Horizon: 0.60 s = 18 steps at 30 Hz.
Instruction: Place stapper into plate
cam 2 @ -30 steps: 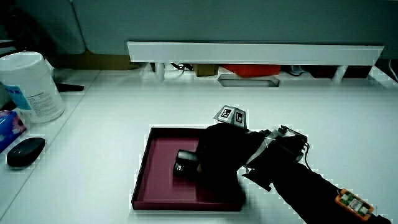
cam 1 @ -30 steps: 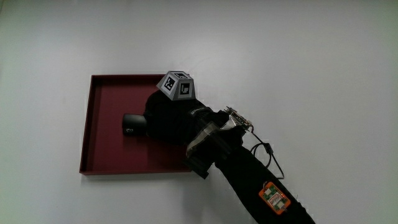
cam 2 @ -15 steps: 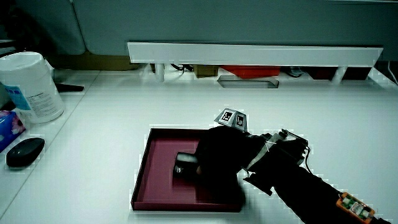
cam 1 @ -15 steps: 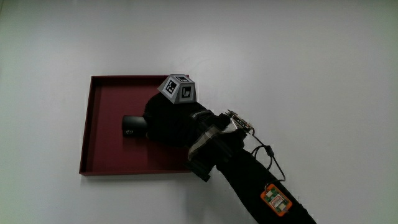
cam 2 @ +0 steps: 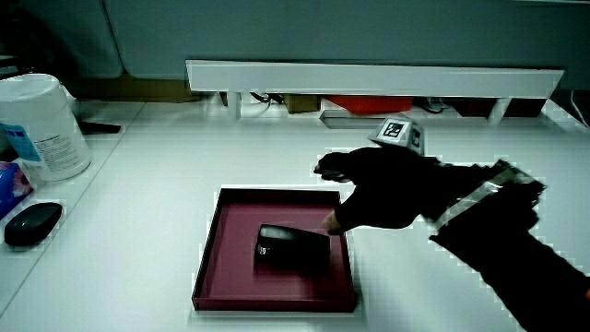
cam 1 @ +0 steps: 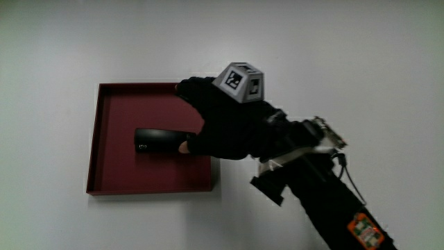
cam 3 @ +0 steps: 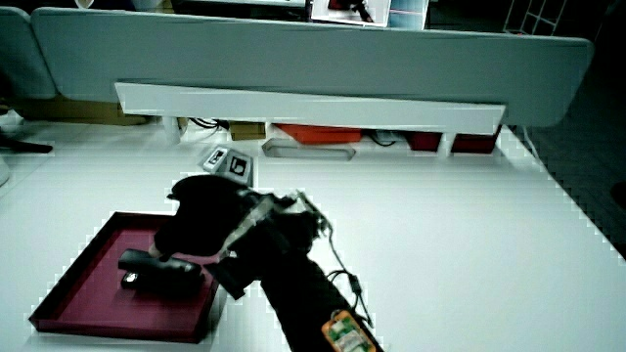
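Note:
A black stapler (cam 1: pixel 161 141) lies flat in the dark red square plate (cam 1: pixel 111 173) on the white table. In both side views the stapler (cam 2: pixel 290 248) (cam 3: pixel 155 273) rests on the plate's floor (cam 2: pixel 235 226) (cam 3: pixel 88 284). The gloved hand (cam 1: pixel 222 125) hovers over the plate's edge beside the stapler, lifted off it, fingers spread and holding nothing. The patterned cube (cam 1: pixel 241 81) sits on its back. In both side views the hand (cam 2: pixel 383 189) (cam 3: pixel 201 220) is raised above the plate.
A low white partition (cam 2: pixel 369 78) runs along the table's edge farthest from the person. A white canister (cam 2: pixel 41 124) and a black mouse (cam 2: pixel 32 221) sit at the table's edge beside the plate. An orange tag (cam 1: pixel 364 229) is on the forearm.
The hand has let go of the stapler, opened its fingers and lifted up and away toward the plate's edge. The stapler stays lying in the plate.

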Motion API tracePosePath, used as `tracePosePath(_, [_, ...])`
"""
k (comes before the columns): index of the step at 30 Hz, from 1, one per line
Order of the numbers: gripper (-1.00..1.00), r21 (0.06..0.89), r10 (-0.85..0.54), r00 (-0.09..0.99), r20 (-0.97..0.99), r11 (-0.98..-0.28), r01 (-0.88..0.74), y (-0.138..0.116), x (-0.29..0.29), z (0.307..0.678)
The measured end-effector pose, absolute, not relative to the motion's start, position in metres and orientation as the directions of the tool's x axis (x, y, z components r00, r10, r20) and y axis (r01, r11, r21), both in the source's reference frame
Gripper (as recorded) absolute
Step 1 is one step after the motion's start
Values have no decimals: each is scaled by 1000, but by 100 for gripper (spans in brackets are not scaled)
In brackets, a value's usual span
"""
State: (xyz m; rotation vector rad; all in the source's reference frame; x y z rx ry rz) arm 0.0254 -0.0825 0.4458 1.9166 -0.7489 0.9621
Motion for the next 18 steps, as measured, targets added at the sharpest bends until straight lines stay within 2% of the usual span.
tracePosePath(1, [-100,482,-88,579,811,-460,-745,-80,33,421])
tracePosePath(5, [-100,520,-94,623,776,-465,-717,-75,57,382])
tracePosePath(6, [-100,516,-135,632,763,-461,-722,-75,62,375])
tracePosePath(7, [-100,537,-110,645,756,-459,-708,-72,67,367])
tracePosePath(10, [-100,493,-89,595,799,-469,-733,-67,83,349])
tracePosePath(11, [-100,549,-87,654,752,-465,-694,-66,88,344])
tracePosePath(12, [-100,553,-86,660,746,-471,-687,-64,93,338])
tracePosePath(13, [-100,526,-116,641,759,-471,-708,-64,97,338])
tracePosePath(14, [-100,540,-116,655,747,-467,-700,-62,101,335])
tracePosePath(18, [-100,497,-125,612,781,-469,-730,-57,114,334])
